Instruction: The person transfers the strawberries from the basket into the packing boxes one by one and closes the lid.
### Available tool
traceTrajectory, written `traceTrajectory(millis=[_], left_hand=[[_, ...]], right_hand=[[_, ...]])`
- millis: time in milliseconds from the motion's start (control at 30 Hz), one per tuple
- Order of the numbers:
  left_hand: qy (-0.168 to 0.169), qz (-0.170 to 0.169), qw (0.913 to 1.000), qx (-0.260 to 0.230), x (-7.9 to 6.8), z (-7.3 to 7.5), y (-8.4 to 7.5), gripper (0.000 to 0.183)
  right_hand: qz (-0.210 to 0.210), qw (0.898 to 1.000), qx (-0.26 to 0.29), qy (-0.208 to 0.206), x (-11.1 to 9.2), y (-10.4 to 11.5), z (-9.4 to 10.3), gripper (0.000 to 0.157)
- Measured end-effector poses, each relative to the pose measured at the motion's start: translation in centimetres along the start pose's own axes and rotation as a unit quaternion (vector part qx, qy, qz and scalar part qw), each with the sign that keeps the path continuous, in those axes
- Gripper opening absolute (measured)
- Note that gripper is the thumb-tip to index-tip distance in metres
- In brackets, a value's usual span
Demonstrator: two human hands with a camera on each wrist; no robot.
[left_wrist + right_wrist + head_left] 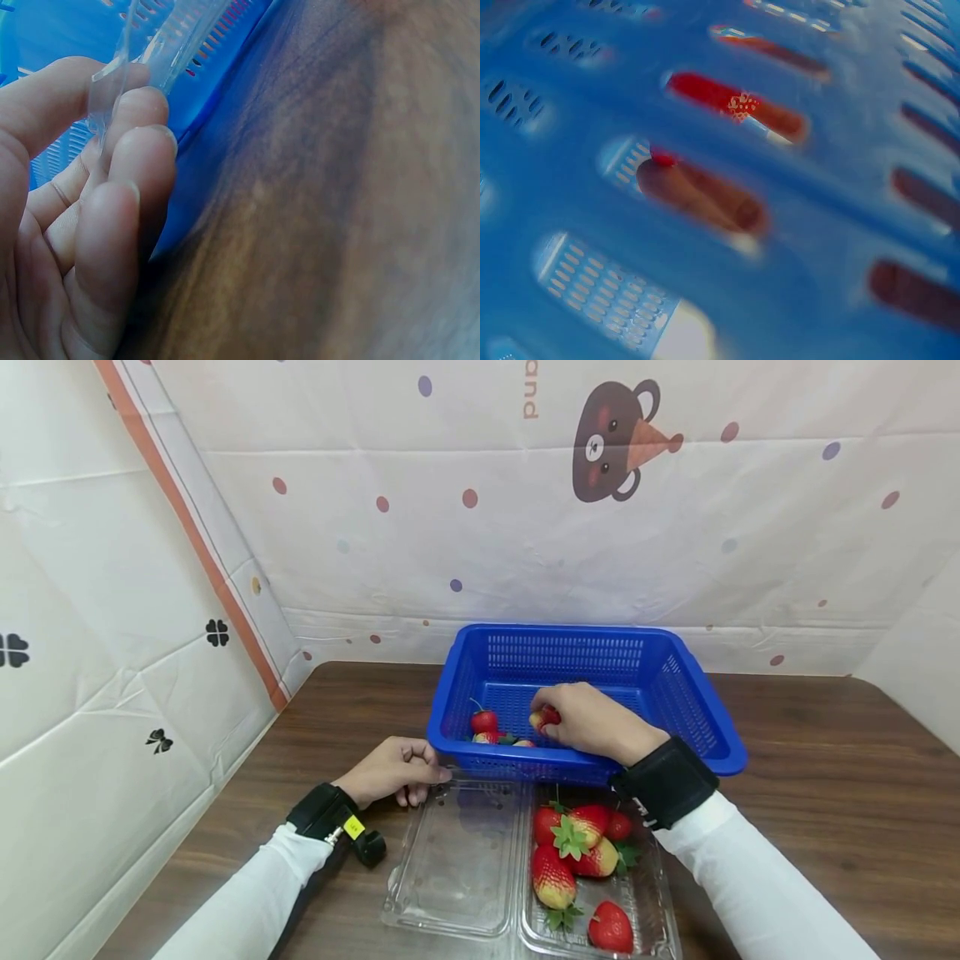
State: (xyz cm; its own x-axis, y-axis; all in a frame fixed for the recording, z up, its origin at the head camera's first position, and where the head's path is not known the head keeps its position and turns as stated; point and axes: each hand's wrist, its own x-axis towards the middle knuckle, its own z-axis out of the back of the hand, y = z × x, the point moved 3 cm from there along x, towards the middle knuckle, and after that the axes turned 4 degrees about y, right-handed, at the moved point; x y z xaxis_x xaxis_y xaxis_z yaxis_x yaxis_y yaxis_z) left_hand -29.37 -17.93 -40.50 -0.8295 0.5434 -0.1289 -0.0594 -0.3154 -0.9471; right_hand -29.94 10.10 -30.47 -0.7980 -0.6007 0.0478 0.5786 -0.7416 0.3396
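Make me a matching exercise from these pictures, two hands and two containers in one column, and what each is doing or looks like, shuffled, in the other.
Column one:
1. Right hand
2. Left hand
3. Plastic basket
4. Clamshell box

Column two:
A. Blue, with slotted walls
B. Pinches the edge of a clear lid
C. Clear and open, with several strawberries in it
D. Holds a single strawberry

Right pairs: 1-D, 2-B, 3-A, 4-C.

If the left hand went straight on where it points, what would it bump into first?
The blue basket, probably: its near corner looks just beyond the left hand, which pinches the clear lid. The gap is hard to judge.
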Motion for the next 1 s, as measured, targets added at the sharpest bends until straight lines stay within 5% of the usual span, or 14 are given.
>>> traceTrajectory(millis=[1000], left_hand=[[-0.002, -0.006, 0.9999, 0.01, 0.1, 0.1, 0.2, 0.029]], right_hand=[[0.017, 0.998, -0.031, -0.047, -2.0, 0.3, 0.9, 0.023]])
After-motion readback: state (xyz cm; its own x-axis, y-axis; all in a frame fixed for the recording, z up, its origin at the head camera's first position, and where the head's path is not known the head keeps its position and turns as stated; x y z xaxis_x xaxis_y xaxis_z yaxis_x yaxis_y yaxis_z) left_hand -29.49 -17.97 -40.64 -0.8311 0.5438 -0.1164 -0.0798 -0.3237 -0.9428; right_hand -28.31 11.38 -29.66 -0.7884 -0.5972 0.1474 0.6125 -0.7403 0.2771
